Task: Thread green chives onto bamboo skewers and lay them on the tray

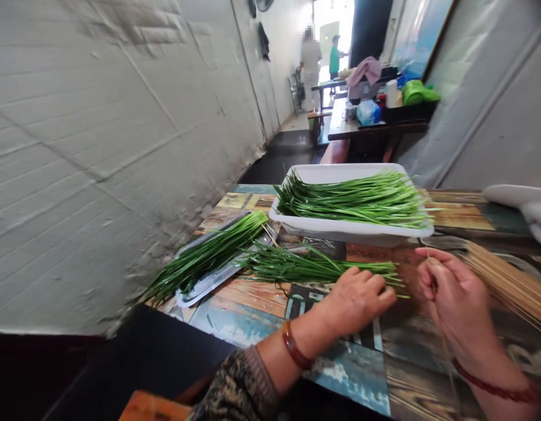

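Note:
My left hand (pixel 357 301) is closed over the pale stem end of a bunch of garlic chives (pixel 292 264) that lies on the table. Between the thumb and fingers of my right hand (pixel 457 289) is a thin bamboo skewer (pixel 448 362), its lower part slanting down past the palm and blurred. Just right of that hand lies a thick bundle of bamboo skewers (pixel 511 280). Behind both hands stands a white plastic tub (pixel 349 234) with many loose garlic chives (pixel 353 199) in it. More chives (pixel 209 251) rest across a shallow tray (pixel 213 286) on the left, with skewer ends showing beside them.
The table (pixel 253 298) has a patchwork wood pattern, and a pale wall (pixel 121 146) runs along its left side. White items (pixel 520 196) sit at the right edge. Farther back are a cluttered second table (pixel 340 120) and two people (pixel 311 64) near a bright doorway.

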`<state>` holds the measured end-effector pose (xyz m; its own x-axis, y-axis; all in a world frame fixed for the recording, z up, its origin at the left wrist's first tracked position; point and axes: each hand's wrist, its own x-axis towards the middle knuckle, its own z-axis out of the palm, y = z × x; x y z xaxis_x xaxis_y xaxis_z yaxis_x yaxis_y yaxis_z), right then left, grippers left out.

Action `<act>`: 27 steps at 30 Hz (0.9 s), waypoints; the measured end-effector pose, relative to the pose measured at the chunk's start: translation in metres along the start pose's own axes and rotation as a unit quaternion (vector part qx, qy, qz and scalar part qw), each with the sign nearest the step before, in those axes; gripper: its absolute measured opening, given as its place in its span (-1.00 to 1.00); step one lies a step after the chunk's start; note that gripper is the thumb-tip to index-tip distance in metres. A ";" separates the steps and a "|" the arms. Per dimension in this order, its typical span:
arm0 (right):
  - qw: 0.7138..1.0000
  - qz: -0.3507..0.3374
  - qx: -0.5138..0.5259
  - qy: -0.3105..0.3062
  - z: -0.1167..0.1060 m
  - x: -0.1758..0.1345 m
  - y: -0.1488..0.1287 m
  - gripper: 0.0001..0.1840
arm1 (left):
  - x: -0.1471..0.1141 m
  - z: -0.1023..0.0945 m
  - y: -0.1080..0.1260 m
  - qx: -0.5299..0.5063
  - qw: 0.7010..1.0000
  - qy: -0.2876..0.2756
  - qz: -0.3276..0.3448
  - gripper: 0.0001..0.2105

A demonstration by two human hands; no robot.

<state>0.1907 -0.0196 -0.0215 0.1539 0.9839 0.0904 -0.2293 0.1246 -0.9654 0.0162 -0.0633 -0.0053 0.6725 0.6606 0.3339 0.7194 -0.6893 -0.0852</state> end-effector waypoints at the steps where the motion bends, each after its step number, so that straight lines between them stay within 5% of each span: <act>1: 1.000 0.005 -0.009 -0.004 0.000 0.000 0.005 -0.78 | -0.001 0.004 -0.001 -0.003 1.000 -0.023 -0.012 -0.90; 6: 1.000 0.016 -0.015 -0.005 0.000 0.000 0.016 -0.76 | -0.010 0.017 -0.004 -0.065 0.994 -0.069 -0.057 -0.93; 19: 0.995 0.031 -0.063 -0.064 0.008 -0.002 0.020 -0.73 | -0.002 0.029 -0.017 -0.153 0.975 -0.038 -0.154 -0.88; 27: 0.991 0.030 -0.065 -0.114 0.019 0.005 0.008 -0.78 | 0.003 0.035 -0.040 -0.346 0.909 0.074 -0.222 -0.84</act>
<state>0.1711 -0.0115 -0.0245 -0.0799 0.9943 0.0706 -0.1032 0.0622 -0.9927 -0.0045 -0.0228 -0.0337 0.2744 0.9073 0.3186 0.5985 -0.4205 0.6819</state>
